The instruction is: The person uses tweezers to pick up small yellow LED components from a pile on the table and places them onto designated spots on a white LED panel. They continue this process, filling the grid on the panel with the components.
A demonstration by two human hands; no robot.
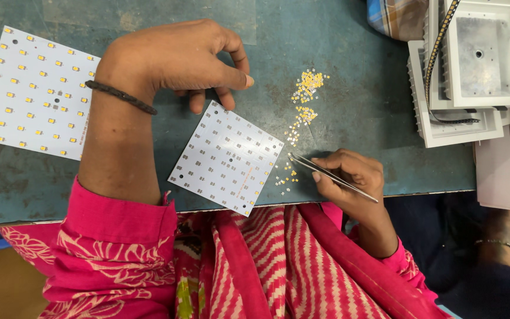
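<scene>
A square white circuit board (226,157) lies tilted on the blue-green table (361,106), its pads mostly bare with a few small yellow chips along its right edge. My left hand (178,59) rests above the board's top corner, fingers curled and thumb touching the fingertips, holding nothing I can see. My right hand (349,177) grips thin metal tweezers (326,173), whose tips sit just off the board's right edge. A scatter of tiny yellow chips (305,97) runs from above the tweezers down to beside the board.
A second white board (33,91), filled with yellow chips, lies at the far left. White metal housings (473,71) are stacked at the upper right, a strip draped over them. The table's front edge runs below the board, my pink clothing beneath it.
</scene>
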